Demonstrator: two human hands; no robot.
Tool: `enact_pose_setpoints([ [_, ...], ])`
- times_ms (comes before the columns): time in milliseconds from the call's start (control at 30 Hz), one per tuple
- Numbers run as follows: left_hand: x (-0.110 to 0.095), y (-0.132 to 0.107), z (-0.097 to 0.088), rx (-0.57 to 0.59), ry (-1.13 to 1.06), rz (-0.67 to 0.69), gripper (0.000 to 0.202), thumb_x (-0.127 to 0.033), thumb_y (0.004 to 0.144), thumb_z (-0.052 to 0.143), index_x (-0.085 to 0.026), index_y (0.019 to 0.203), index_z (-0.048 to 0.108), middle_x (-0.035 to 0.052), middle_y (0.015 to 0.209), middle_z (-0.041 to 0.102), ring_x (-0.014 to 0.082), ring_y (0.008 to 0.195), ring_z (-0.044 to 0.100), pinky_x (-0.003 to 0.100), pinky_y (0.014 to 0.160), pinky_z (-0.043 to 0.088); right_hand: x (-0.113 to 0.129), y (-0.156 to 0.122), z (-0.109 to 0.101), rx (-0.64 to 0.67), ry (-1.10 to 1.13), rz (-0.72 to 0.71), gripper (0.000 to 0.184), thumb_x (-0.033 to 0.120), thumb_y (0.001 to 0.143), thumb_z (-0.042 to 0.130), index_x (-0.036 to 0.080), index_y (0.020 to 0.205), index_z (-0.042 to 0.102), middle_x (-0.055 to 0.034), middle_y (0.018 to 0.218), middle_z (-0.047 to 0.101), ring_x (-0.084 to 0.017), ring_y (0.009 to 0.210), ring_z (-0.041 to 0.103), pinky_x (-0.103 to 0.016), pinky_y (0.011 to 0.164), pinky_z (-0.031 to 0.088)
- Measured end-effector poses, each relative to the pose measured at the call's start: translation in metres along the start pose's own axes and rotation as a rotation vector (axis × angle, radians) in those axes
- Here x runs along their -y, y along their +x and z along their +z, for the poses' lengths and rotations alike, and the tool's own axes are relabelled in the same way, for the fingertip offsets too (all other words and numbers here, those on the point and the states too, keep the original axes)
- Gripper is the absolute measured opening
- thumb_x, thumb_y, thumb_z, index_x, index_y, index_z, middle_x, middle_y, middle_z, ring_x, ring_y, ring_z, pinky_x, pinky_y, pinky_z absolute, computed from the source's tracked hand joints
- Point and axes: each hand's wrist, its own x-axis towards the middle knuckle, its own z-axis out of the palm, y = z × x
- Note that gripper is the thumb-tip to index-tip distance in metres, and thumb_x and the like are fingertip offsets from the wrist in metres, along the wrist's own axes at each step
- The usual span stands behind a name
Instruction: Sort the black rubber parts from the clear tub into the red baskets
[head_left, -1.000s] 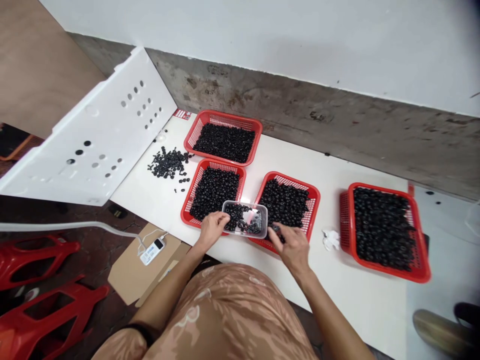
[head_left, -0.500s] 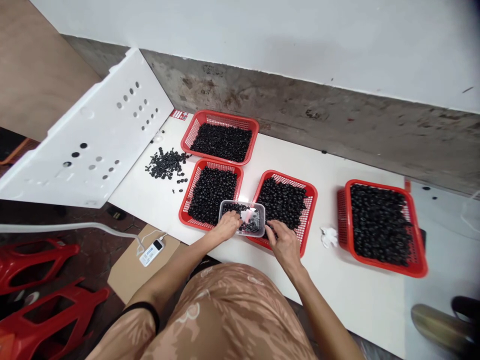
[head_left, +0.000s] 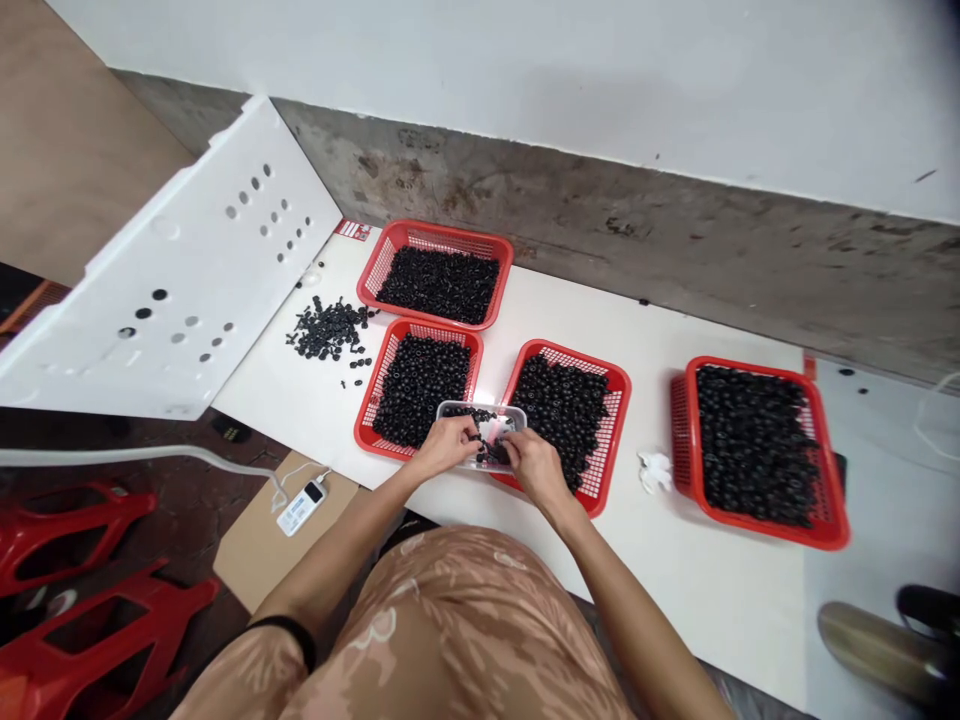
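Note:
My left hand [head_left: 452, 443] is closed in a pinch over a clear plastic tub [head_left: 517, 410], with a small black part [head_left: 476, 438] at its fingertips. From the other side my right hand [head_left: 534, 462] reaches over the same tub, its fingers pinched on a small dark piece, partly hidden. The fingertips of both hands are close together. Small black parts and a pinkish-white patch show inside the tub. Behind the tub stand two red baskets, the left one [head_left: 361, 425] and the right one [head_left: 619, 440], both filled with black ring-like parts.
Another red basket [head_left: 367, 285] of black pieces stands at the back, one more [head_left: 832, 500] at the right. Loose black parts [head_left: 326, 328] lie left on the white table [head_left: 697, 590]. A white perforated panel [head_left: 195, 230], crumpled tissue [head_left: 655, 472] and red stools [head_left: 112, 630] are around.
My right hand has moved left from the right basket's near edge to over the tub. My left hand has drawn back slightly, its fingertips now facing the right hand's.

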Motion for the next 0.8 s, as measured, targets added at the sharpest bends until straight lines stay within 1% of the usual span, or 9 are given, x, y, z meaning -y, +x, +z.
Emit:
enact_pose_setpoints([
  [67,0.002,-0.008,0.003,-0.046,-0.299,-0.143,0.017,-0.029,0.069,0.069,-0.015,0.077,0.061,-0.0024,0.058,0.06,0.0119,0.054,0.057,0.022,0.055,0.039,0.009,0.015,0.006,0.121,-0.059,0.026,0.031,0.024,0.095,0.036,0.016,0.097,0.066,-0.0099,0.099,0.065,-0.018,0.085,0.064,-0.025,0.074,0.044],
  [133,0.002,-0.015,0.006,-0.088,-0.566,-0.222,0.025,-0.031,0.064,0.073,-0.014,0.074,0.059,-0.0025,0.057,0.06,0.0109,0.052,0.056,0.022,0.054,0.04,0.016,0.028,0.016,0.164,-0.076,0.037,0.03,0.021,0.094,0.037,0.012,0.096,0.066,-0.014,0.101,0.065,-0.02,0.085,0.064,-0.027,0.073,0.044],
  [200,-0.001,-0.022,0.008,-0.126,-0.764,-0.263,0.031,-0.033,0.06,0.078,-0.014,0.072,0.057,-0.0018,0.059,0.061,0.0103,0.051,0.057,0.021,0.053,0.041,0.019,0.038,0.025,0.188,-0.076,0.038,0.028,0.016,0.092,0.039,0.009,0.095,0.065,-0.0176,0.1,0.065,-0.022,0.087,0.065,-0.029,0.074,0.045],
  [267,-0.006,-0.029,0.006,-0.154,-0.877,-0.295,0.033,-0.034,0.058,0.08,-0.013,0.073,0.058,-0.0014,0.061,0.062,0.0092,0.05,0.056,0.021,0.053,0.04,0.019,0.045,0.034,0.203,-0.063,0.037,0.026,0.013,0.09,0.04,0.008,0.094,0.065,-0.0193,0.099,0.065,-0.023,0.088,0.065,-0.03,0.076,0.045],
  [433,-0.017,-0.042,-0.003,-0.156,-0.988,-0.336,0.039,-0.038,0.062,0.078,-0.012,0.087,0.065,0.0033,0.068,0.068,0.0088,0.053,0.057,0.019,0.052,0.037,0.014,0.048,0.039,0.147,0.029,0.054,0.021,0.011,0.084,0.045,0.007,0.091,0.065,-0.0194,0.094,0.067,-0.023,0.085,0.066,-0.03,0.075,0.045],
  [567,-0.018,-0.044,-0.007,-0.181,-1.059,-0.347,0.036,-0.037,0.062,0.078,-0.013,0.082,0.062,0.0049,0.072,0.069,0.0122,0.061,0.063,0.02,0.055,0.04,0.014,0.042,0.028,0.059,0.187,0.072,0.015,0.017,0.078,0.052,0.011,0.082,0.066,-0.0103,0.078,0.07,-0.018,0.073,0.065,-0.026,0.07,0.046],
  [667,-0.019,-0.044,-0.008,-0.209,-1.082,-0.309,0.032,-0.033,0.062,0.079,-0.014,0.079,0.059,0.0011,0.065,0.066,0.0102,0.057,0.06,0.02,0.056,0.041,0.016,0.031,0.015,0.01,0.324,0.086,0.02,0.026,0.08,0.051,0.013,0.082,0.066,-0.0048,0.071,0.069,-0.014,0.06,0.063,-0.023,0.059,0.047],
  [733,-0.02,-0.044,-0.008,-0.235,-1.07,-0.276,0.031,-0.031,0.062,0.079,-0.014,0.08,0.061,-0.0013,0.063,0.063,0.0081,0.054,0.056,0.02,0.057,0.043,0.019,0.022,0.005,-0.013,0.529,0.092,0.025,0.035,0.081,0.053,0.013,0.082,0.065,-0.003,0.065,0.068,-0.013,0.053,0.061,-0.022,0.051,0.047],
  [800,-0.023,-0.045,-0.009,-0.249,-1.049,-0.249,0.031,-0.031,0.062,0.08,-0.014,0.082,0.063,-0.0013,0.068,0.064,0.0074,0.056,0.055,0.02,0.059,0.044,0.023,0.013,-0.004,-0.025,0.814,0.095,0.03,0.042,0.078,0.059,0.013,0.083,0.065,-0.0017,0.06,0.065,-0.013,0.048,0.057,-0.022,0.046,0.045],
])
